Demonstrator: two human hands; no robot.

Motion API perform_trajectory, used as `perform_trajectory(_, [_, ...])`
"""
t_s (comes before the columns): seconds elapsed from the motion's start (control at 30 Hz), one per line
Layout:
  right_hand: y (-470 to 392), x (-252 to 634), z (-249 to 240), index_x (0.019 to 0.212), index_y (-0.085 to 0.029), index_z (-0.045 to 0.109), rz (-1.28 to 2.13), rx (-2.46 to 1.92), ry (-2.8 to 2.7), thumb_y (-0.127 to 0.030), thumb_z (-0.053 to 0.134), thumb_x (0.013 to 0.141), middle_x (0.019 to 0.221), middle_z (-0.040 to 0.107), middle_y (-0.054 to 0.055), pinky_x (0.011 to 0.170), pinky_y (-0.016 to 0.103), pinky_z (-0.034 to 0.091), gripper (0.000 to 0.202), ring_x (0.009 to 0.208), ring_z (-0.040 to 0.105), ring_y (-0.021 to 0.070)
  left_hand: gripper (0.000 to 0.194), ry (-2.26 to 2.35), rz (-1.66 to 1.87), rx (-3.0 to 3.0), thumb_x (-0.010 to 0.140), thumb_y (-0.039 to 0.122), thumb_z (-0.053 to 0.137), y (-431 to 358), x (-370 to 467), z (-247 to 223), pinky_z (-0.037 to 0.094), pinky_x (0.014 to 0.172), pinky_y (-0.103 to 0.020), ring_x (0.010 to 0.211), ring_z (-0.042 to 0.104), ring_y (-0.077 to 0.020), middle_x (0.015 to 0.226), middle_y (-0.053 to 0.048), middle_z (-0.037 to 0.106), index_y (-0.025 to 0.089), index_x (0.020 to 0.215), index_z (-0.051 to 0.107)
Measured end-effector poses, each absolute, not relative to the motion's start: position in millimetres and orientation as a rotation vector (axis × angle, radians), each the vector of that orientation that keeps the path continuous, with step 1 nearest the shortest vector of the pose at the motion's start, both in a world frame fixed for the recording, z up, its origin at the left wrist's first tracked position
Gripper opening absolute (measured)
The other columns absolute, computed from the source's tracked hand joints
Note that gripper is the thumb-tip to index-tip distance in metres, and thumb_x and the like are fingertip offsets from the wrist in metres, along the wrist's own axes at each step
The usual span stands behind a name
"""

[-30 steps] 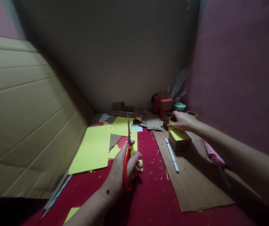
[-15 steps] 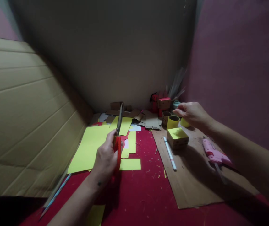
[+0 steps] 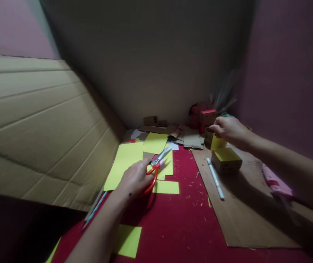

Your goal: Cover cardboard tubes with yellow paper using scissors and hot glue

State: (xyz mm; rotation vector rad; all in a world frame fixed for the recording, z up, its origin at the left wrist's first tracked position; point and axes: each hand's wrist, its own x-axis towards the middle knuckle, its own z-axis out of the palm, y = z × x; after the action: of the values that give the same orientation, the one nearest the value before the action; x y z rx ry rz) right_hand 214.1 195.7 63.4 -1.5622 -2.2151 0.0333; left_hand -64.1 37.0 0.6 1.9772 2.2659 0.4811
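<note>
Turned since the last frame, the scissors (image 3: 158, 158) now slant up and to the right, where they stood nearly upright; the right hand (image 3: 232, 130) now covers the top of the yellow tube (image 3: 218, 143), whose round opening was in sight. The whole view has shifted a little as well.

From the head camera, the left hand (image 3: 136, 179) is wrapped around the red handles of the scissors, probably to keep them ready while the other hand is busy; the blades point away from the person, over the yellow sheets (image 3: 129, 155). The right hand has its fingers curled in at the far end of the brown cardboard (image 3: 244, 223). Whether it grips the tube or only passes over it cannot be told. Just beside it stands a brown tube (image 3: 208, 138), and nearer the person sits a small box (image 3: 226, 160) with a yellow top.

A white pen (image 3: 215, 179) lies beside the box, likely kept within easy reach. The pink glue gun (image 3: 275, 182), partly behind the right forearm, rests on the same cardboard, which perhaps shields the red surface (image 3: 184, 226) below. Small scraps dot that surface.
</note>
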Motion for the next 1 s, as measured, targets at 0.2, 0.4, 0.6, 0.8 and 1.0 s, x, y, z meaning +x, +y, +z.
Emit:
perform_trajectory(0.2, [223.1, 206.5, 57.8, 0.075, -0.02, 0.056, -0.08, -1.614, -2.277, -0.025, 0.06, 0.081, 0.074, 0.065, 0.006, 0.054, 0.028, 0.033, 0.009, 0.069, 0.059, 0.0209, 0.04, 2.42, 0.422, 1.85, 0.075, 0.023, 0.054, 38.8, -89.8, 12.8, 0.044, 0.063, -0.036, 0.08, 0.064, -0.0291, 0.091, -0.012, 0.07, 0.023, 0.114, 0.063])
perform_trajectory(0.4, [220.8, 197.5, 62.9, 0.084, -0.018, 0.062, -0.229, -1.625, -2.36, -0.025, 0.056, 0.085, 0.086, 0.065, 0.007, 0.057, 0.028, 0.036, 0.009, 0.076, 0.06, 0.0198, 0.046, 2.628, 0.505, 1.606, 0.079, 0.021, 0.05, 39.0, -114.8, 21.0, 0.046, 0.072, -0.043, 0.09, 0.064, -0.0351, 0.098, -0.023, 0.067, 0.008, 0.122, 0.055])
perform_trajectory(0.6, [218.3, 191.9, 67.2, 0.099, -0.019, 0.061, -0.412, -1.624, -2.467, -0.036, 0.048, 0.094, 0.094, 0.063, 0.005, 0.072, 0.032, 0.047, 0.022, 0.084, 0.06, 0.0171, 0.04, 2.313, 0.563, 1.718, 0.081, 0.029, 0.052, 39.1, -76.1, 5.4, 0.049, 0.055, -0.03, 0.065, 0.065, -0.021, 0.078, -0.007, 0.069, 0.017, 0.118, 0.057])
perform_trajectory(0.8, [236.8, 184.4, 62.8, 0.083, -0.013, 0.062, -0.486, -1.71, -2.559, -0.034, 0.064, 0.084, 0.096, 0.063, 0.011, 0.079, 0.037, 0.046, 0.021, 0.097, 0.057, 0.0225, 0.033, 2.229, 0.496, 1.873, 0.083, 0.022, 0.055, 51.2, -40.2, -3.4, 0.051, 0.065, -0.031, 0.077, 0.065, -0.022, 0.089, -0.011, 0.068, 0.013, 0.114, 0.059])
perform_trajectory(1.0, [243.6, 182.2, 55.2, 0.09, -0.015, 0.062, -0.371, -1.699, -2.515, -0.034, 0.057, 0.09, 0.095, 0.064, 0.005, 0.078, 0.035, 0.05, 0.02, 0.086, 0.06, 0.0167, 0.032, 2.418, 0.354, 1.903, 0.091, 0.033, 0.057, 77.6, -28.2, -10.6, 0.053, 0.08, -0.042, 0.095, 0.062, -0.0215, 0.115, -0.009, 0.06, 0.016, 0.118, 0.056])
